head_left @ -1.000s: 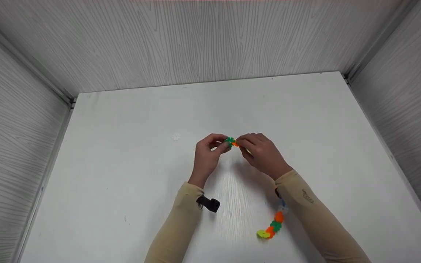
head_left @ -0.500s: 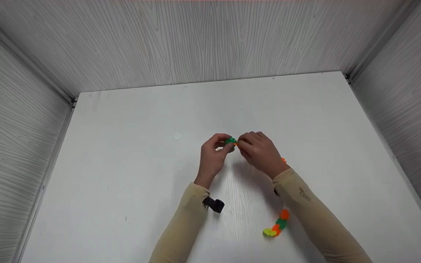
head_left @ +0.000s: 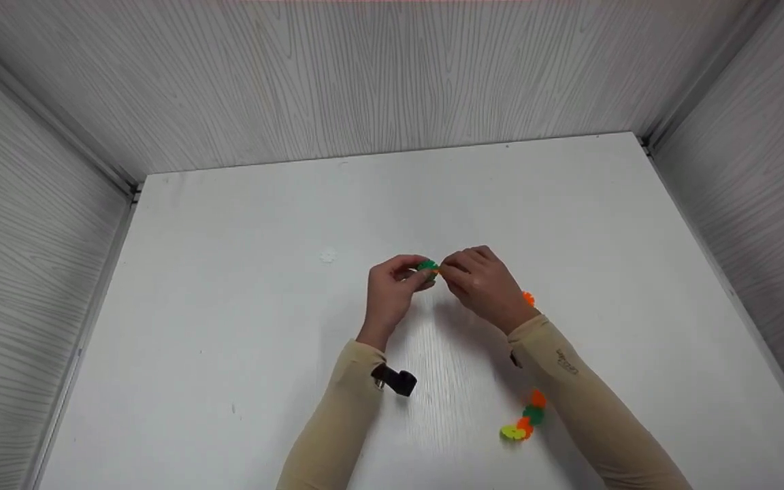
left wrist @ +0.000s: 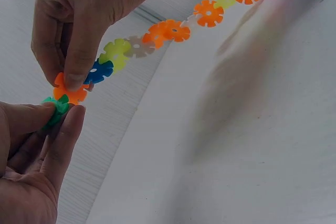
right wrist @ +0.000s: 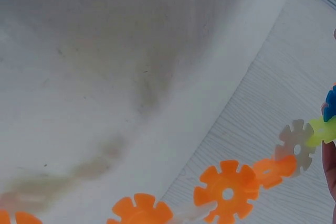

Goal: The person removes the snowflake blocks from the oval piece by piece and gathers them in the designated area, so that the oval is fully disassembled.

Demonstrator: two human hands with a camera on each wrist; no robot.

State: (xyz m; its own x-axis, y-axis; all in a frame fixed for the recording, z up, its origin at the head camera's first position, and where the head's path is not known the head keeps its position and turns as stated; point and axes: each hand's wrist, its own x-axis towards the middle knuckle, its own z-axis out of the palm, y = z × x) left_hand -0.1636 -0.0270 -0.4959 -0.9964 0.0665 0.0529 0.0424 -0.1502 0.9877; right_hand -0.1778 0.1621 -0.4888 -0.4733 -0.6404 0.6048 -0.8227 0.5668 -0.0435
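Green notched disc (left wrist: 61, 106) touching orange disc (left wrist: 65, 92), over the white table (head_left: 229, 306).
Your left hand (head_left: 387, 292) pinches the green disc; your right hand (head_left: 486, 286) pinches the orange, a coloured chain (left wrist: 182, 31) running from it.

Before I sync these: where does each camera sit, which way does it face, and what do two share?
Head: on the head, facing forward and down at the table; left hand, right hand and both sleeves show.
Left wrist: on the left wrist, facing the green disc; both hands show.
Right wrist: on the right wrist, facing along the chain; only bits of fingers show, right edge.
Shared: both wrist views show the chain's blue disc.
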